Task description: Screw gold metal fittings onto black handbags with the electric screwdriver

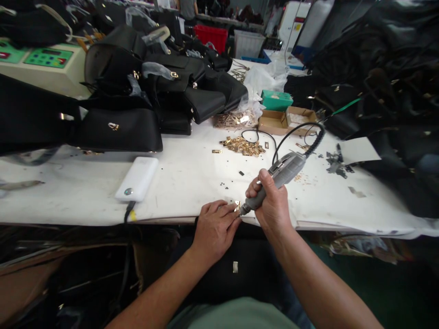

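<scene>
At the table's front edge, my right hand (274, 205) is wrapped round a grey electric screwdriver (283, 171), its thumb along the body. The tool's tip points down and left, at a small gold metal plate (237, 206). My left hand (215, 228) is closed with its fingertips at that plate, pressing it close to the tip. Below the hands lies black material (219, 278) with a small light tag on it; how it joins the plate is hidden. Gold metal fittings (243, 146) are heaped further back, with tiny black screws (224, 185) scattered nearer.
A white power bank (137, 179) with a cable stands to the left. Black handbags (120, 125) crowd the left and back. Small cardboard boxes (272, 122) and a green box (277, 99) sit behind the fittings. The screwdriver's black cord (313, 137) loops across the right. Dark bags (411, 160) pile at right.
</scene>
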### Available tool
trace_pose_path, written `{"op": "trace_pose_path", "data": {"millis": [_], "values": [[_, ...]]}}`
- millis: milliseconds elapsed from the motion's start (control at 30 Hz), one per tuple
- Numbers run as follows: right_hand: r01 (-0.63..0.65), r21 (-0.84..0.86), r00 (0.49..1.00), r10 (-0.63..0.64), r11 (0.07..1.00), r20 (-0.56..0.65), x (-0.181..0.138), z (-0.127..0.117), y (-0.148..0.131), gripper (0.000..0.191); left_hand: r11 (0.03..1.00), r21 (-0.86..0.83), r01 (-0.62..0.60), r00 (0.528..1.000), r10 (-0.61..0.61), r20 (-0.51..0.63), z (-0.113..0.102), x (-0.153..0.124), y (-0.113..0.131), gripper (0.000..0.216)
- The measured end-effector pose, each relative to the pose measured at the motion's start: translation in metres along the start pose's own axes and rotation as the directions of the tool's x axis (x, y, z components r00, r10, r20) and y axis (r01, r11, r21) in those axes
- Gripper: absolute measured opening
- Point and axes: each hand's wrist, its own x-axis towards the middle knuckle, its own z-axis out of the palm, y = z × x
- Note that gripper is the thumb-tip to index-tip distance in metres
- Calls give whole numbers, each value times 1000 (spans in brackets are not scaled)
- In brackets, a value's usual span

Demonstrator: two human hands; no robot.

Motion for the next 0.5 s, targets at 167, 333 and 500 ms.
{"op": "trace_pose_path", "data": {"millis": [167,333,500], "values": [[23,-14,1000,-23,1000,5,-1,0,0,41,1000,13,-1,1000,1,12,1,-1,-1,22],[56,-52,998,-55,997,21,-5,0,0,39,1000,4,-5,1000,5,10,2,0,-2,23],[75,-57,997,-73,996,40,-5,-1,1,37,1000,-3,-2,1000,2,13,2,-1,-2,23]]}}
